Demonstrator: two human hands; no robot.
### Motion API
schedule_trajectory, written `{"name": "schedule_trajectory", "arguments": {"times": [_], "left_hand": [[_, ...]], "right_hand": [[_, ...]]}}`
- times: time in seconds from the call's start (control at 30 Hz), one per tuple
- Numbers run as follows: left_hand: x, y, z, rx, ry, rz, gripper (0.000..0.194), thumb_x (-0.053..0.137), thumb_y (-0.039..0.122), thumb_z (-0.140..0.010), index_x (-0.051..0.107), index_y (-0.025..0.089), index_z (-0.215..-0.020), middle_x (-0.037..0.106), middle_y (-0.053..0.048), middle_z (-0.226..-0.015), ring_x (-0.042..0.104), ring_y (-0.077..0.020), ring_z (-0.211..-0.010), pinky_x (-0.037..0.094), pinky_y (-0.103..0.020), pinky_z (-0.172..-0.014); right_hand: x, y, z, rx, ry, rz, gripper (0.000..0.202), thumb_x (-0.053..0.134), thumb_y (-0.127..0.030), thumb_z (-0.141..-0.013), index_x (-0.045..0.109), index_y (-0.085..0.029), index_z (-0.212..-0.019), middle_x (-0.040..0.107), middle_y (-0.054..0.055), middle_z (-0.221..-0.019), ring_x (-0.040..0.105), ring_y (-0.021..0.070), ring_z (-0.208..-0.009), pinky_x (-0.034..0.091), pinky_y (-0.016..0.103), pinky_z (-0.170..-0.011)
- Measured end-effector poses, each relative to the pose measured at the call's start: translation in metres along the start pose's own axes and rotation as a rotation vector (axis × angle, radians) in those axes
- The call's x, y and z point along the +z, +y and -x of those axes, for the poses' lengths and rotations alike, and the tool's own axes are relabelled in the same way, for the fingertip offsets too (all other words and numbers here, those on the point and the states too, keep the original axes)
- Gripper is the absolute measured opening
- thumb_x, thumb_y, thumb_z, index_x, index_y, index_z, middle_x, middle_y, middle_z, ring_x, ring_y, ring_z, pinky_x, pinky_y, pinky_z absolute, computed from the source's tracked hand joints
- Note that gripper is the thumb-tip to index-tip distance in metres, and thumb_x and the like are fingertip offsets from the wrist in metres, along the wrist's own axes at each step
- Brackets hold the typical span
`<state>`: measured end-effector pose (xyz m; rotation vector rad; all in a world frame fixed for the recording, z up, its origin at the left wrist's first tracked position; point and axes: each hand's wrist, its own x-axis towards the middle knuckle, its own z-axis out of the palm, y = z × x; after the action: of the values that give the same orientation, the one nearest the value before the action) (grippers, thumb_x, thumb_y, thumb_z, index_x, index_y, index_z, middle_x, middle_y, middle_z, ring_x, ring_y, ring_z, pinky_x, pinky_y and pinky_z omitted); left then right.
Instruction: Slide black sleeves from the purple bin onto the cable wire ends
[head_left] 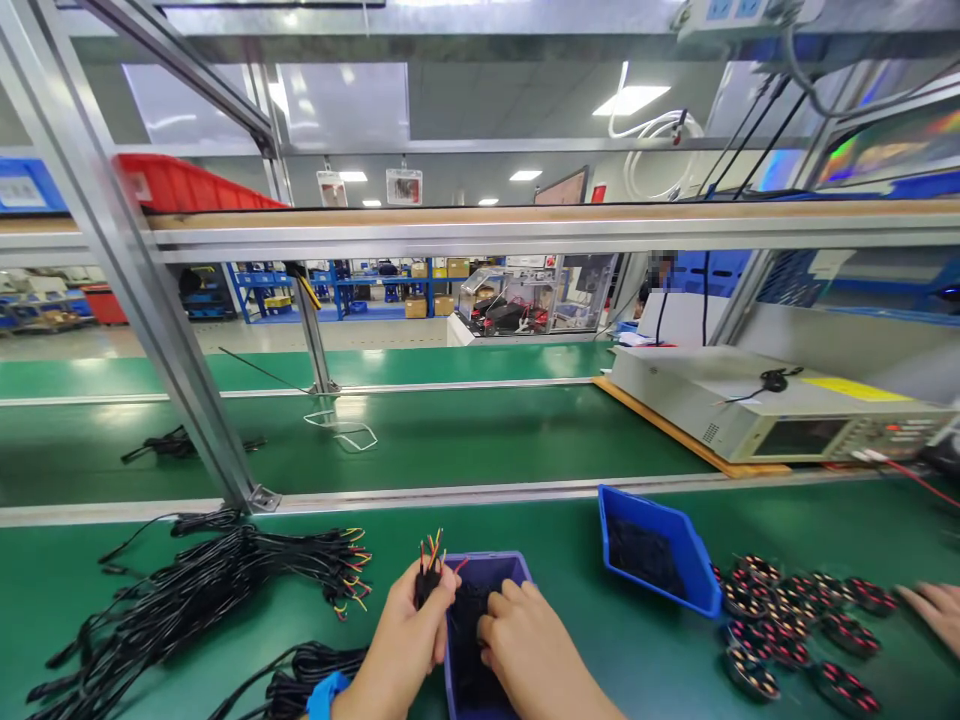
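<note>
My left hand (409, 625) is closed around a black cable bundle (427, 583), whose red, yellow and white wire ends stick up past the fingers. My right hand (525, 640) reaches into a blue-violet bin (491, 556), fingers curled over small black pieces (469, 645); what they pinch is hidden. More black cables (300, 685) lie beside my left wrist, which wears a blue band. Further left spreads a large pile of black cables (225, 575), with bare coloured wire ends pointing toward my hands.
A second blue bin (701, 575) holds dark material. Several round parts with copper and red details (787, 620) lie right, near another person's hand (934, 610). A grey bench instrument (795, 400) rests on a wooden board. A metal post (165, 300) and shelf edge (480, 235) frame the bench.
</note>
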<state>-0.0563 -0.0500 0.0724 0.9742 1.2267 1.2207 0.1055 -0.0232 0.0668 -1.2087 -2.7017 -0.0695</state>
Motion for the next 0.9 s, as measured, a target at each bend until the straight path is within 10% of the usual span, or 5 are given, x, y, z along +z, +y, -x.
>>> {"name": "schedule_trajectory", "arguments": {"times": [0.27,0.9], "left_hand": [[-0.012,-0.007,0.006,-0.043,-0.158,0.155,0.052,0.083,0.063,-0.071,0.065,0.017,-0.087,0.069,-0.002,-0.07,0.064,-0.0144,-0.052,0.047,-0.022,-0.048],[-0.002,-0.007,0.014,-0.074,-0.311,0.148,0.056,0.078,0.069,-0.072,0.053,0.02,-0.082,0.054,0.006,-0.056,0.06,-0.013,-0.042,0.041,-0.017,-0.038]], "right_hand": [[0.016,-0.006,0.003,0.063,0.03,-0.034,0.01,0.076,-0.013,-0.084,0.074,-0.022,-0.083,0.071,0.004,-0.08,0.064,0.0258,-0.082,0.042,0.036,-0.072],[-0.019,-0.009,0.024,0.156,0.421,-0.734,0.025,0.046,-0.025,-0.104,0.066,-0.025,-0.088,0.068,0.002,-0.083,0.066,0.019,-0.075,0.053,0.027,-0.07]]}}
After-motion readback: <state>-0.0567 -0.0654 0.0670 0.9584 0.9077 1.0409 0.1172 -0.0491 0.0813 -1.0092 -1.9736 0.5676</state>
